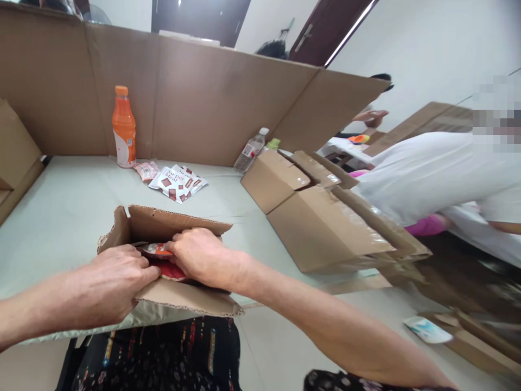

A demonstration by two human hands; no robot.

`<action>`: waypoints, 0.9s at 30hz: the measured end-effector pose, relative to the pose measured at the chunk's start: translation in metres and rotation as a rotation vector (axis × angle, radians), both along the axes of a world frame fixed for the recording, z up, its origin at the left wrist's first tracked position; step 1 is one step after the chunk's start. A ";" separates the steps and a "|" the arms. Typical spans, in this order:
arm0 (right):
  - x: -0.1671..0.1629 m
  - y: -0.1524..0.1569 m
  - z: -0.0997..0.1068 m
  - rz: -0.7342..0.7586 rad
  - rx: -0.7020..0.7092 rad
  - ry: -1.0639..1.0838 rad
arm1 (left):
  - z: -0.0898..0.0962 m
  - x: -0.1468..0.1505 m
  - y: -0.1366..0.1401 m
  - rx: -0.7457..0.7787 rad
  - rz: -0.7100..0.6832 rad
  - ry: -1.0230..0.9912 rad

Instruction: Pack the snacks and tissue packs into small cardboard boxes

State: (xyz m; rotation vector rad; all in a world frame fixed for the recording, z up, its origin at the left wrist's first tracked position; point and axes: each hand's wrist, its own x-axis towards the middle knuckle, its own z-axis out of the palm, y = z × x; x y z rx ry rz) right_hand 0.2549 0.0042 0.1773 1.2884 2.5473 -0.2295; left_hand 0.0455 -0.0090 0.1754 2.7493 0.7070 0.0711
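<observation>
A small open cardboard box (179,220) stands at the near edge of the table with its flaps raised. My left hand (120,277) reaches over its left side, fingers bent inward, with the thumb beside a red packet (170,270). From the right, my right hand (199,255) dips into the same box. Its curled fingers grip the edge of an orange-and-white packet (154,248), which lies above the red one. Whatever lies under my left fingers is hidden.
Behind the box lie white Super Meal packets (179,182) and a pink packet (146,170), near an orange bottle (124,127). A clear bottle (250,152) leans against the cardboard screen (211,103). Cardboard boxes (321,228) stand at right, beside a person in white (427,174).
</observation>
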 end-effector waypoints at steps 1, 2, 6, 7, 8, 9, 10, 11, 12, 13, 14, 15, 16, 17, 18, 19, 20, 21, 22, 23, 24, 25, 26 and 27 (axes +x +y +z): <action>-0.001 0.001 0.001 0.018 -0.001 -0.014 | -0.002 0.000 0.001 -0.007 0.009 0.006; -0.001 0.002 0.001 0.033 -0.008 -0.030 | -0.003 0.000 0.001 -0.019 0.015 0.020; 0.007 0.005 -0.001 0.041 -0.064 -0.053 | -0.003 0.002 0.001 -0.054 0.058 0.063; 0.010 0.006 -0.002 0.036 -0.073 -0.038 | -0.002 0.003 0.001 -0.063 0.071 0.067; 0.012 0.007 -0.003 0.039 -0.074 -0.014 | -0.001 0.004 0.000 -0.071 0.082 0.069; 0.015 0.008 -0.004 0.048 -0.076 0.012 | 0.000 0.004 -0.001 -0.077 0.089 0.073; 0.017 0.010 -0.005 0.060 -0.082 0.032 | 0.000 0.005 -0.001 -0.083 0.092 0.078; 0.019 0.012 -0.007 0.069 -0.093 0.043 | 0.000 0.005 -0.002 -0.085 0.094 0.084; 0.020 0.013 -0.009 0.072 -0.107 0.049 | 0.000 0.005 -0.002 -0.085 0.094 0.087; 0.020 0.015 -0.010 0.070 -0.122 0.057 | 0.000 0.005 -0.003 -0.082 0.091 0.087; 0.021 0.015 -0.011 0.065 -0.131 0.069 | 0.000 0.005 -0.003 -0.072 0.093 0.079; 0.022 0.014 -0.012 0.066 -0.133 0.093 | 0.000 0.005 -0.003 -0.058 0.100 0.065; 0.024 0.011 -0.011 0.077 -0.121 0.137 | 0.001 0.004 -0.003 -0.041 0.111 0.047; 0.027 0.008 -0.009 0.102 -0.101 0.209 | 0.001 0.003 -0.003 -0.030 0.124 0.032; 0.032 0.003 -0.006 0.134 -0.068 0.319 | 0.002 0.002 -0.002 -0.031 0.131 0.019; 0.038 0.000 -0.002 0.163 -0.020 0.463 | 0.003 0.001 -0.002 -0.043 0.133 0.013; 0.045 -0.002 0.002 0.174 0.045 0.628 | 0.004 0.001 -0.002 -0.066 0.128 0.016; 0.054 -0.001 0.006 0.150 0.129 0.795 | 0.005 0.000 -0.002 -0.094 0.120 0.030; 0.063 0.003 0.010 0.083 0.231 0.941 | 0.005 0.000 -0.002 -0.122 0.116 0.054; 0.073 0.013 0.011 -0.021 0.341 1.048 | 0.005 0.000 -0.002 -0.145 0.119 0.085; 0.081 0.028 0.011 -0.145 0.442 1.103 | 0.005 0.000 -0.002 -0.158 0.129 0.111; 0.089 0.048 0.007 -0.271 0.513 1.099 | 0.004 0.000 -0.002 -0.161 0.141 0.128; 0.094 0.072 0.000 -0.380 0.546 1.047 | 0.004 0.000 -0.002 -0.157 0.149 0.133; 0.098 0.099 -0.009 -0.459 0.513 0.939 | 0.003 0.000 -0.002 -0.147 0.148 0.128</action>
